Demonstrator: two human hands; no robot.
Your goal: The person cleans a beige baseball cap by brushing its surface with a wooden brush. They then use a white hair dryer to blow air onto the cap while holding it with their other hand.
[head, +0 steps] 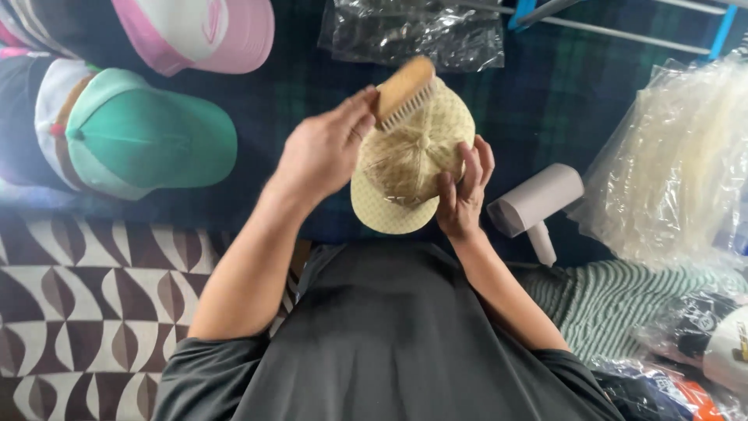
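Observation:
A beige patterned cap (405,168) is held up in front of me, brim pointing toward my body. My right hand (463,191) grips its right side, fingers curled over the crown. My left hand (323,152) holds a wooden brush (405,92) by its near end, bristles down on the top of the cap's crown. The brush looks slightly blurred.
A green cap (148,136) and a pink and white cap (195,31) lie stacked with others at the left. Clear plastic bags (413,31) lie at the top, and a larger pile (686,156) at the right. A white hair dryer (538,203) rests on the dark plaid cloth.

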